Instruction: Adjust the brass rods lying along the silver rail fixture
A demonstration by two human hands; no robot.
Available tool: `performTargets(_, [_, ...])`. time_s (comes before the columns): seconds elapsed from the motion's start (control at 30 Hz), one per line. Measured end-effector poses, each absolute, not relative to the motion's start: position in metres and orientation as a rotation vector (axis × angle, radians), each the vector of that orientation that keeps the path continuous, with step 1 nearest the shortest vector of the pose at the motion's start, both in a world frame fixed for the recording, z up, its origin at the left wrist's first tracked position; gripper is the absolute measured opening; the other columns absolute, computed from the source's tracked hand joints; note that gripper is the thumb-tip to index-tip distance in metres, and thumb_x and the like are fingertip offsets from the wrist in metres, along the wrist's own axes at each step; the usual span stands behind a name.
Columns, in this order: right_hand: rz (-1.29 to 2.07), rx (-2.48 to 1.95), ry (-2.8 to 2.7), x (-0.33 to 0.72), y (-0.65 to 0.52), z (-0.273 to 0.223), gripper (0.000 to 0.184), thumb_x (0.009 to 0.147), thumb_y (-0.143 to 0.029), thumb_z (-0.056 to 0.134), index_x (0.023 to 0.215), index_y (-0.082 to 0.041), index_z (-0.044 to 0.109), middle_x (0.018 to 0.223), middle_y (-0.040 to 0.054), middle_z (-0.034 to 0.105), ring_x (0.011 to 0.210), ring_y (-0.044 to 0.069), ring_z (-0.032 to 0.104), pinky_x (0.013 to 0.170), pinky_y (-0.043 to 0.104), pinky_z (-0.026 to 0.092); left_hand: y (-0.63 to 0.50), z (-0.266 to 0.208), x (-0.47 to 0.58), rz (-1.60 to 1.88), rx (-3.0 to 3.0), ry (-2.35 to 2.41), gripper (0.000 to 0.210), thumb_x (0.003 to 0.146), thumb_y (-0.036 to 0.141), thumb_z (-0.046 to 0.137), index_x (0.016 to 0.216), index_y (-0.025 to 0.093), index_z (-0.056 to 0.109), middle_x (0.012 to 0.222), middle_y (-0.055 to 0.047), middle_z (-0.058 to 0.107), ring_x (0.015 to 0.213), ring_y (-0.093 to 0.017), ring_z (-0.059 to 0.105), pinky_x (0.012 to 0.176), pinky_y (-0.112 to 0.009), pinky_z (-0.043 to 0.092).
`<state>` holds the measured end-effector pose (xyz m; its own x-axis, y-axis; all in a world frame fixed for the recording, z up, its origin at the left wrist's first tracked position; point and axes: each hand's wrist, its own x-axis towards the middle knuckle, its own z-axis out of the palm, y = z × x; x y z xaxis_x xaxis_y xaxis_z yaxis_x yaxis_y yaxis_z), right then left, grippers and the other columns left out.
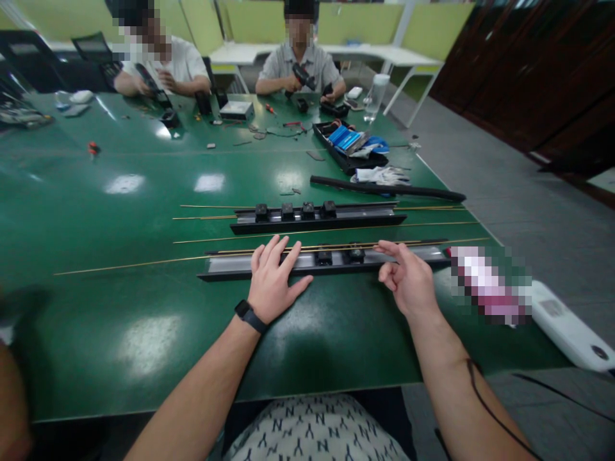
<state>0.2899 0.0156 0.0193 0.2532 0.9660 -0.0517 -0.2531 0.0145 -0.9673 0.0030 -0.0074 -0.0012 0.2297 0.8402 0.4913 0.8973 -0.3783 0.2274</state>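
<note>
In front of me lies a long black channel (225,264) with a silvery inner face. Thin brass-coloured rods (336,247) run along its far edge. Fingers spread, my left hand (273,282) rests over the channel and reaches the rods, covering part of both. My right hand (409,276) is over the channel's right part, its index finger stretched out along the rods and its lower fingers curled. Between my hands, small black blocks (325,256) sit in the channel. A second black channel (369,219) with several black blocks (287,211) lies just beyond, more rods beside it.
A black tube (389,188), white gloves (382,175) and a black tray (331,147) lie farther back on the green table (158,346). Across it, two people handle power tools (303,75). A white device (571,326) is at right; another person's arm (12,403) shows at left.
</note>
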Motion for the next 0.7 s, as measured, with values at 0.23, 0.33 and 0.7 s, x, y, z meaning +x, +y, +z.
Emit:
performTargets(0.23, [1.145, -1.132, -0.875, 0.2883, 0.0134, 0.0197, 0.035, 0.09, -0.048, 0.071, 0.108, -0.019, 0.079, 0.11, 0.0109, 0.075, 0.044, 0.007, 0.058, 0.032, 0.019, 0.021, -0.0077, -0.0014, 0.0027, -0.845, -2.379, -1.689, 0.068, 0.093, 0.053, 0.068, 0.152, 0.023, 0.052, 0.158, -0.016, 0.051, 0.153, -0.034, 0.039, 0.126, -0.054, 0.023])
performTargets(0.33, [1.166, -1.142, -0.898, 0.2881, 0.0127, 0.02, 0.038, 0.091, -0.05, 0.07, 0.107, -0.018, 0.079, 0.112, 0.0123, 0.075, 0.044, 0.007, 0.058, 0.032, 0.019, 0.021, -0.0079, -0.0008, 0.0027, -0.834, -2.377, -1.688, 0.068, 0.093, 0.053, 0.068, 0.152, 0.023, 0.052, 0.158, -0.015, 0.05, 0.153, -0.034, 0.038, 0.126, -0.053, 0.022])
performTargets(0.7, [1.108, -1.151, -0.872, 0.2903, 0.0145, 0.0177, 0.035, 0.091, -0.049, 0.07, 0.107, -0.019, 0.079, 0.108, 0.0104, 0.076, 0.044, 0.007, 0.058, 0.031, 0.018, 0.022, -0.008, -0.0011, 0.0029, -0.836, -2.38, -1.687, 0.068, 0.093, 0.053, 0.068, 0.152, 0.024, 0.052, 0.158, -0.016, 0.05, 0.153, -0.034, 0.038, 0.125, -0.053, 0.023])
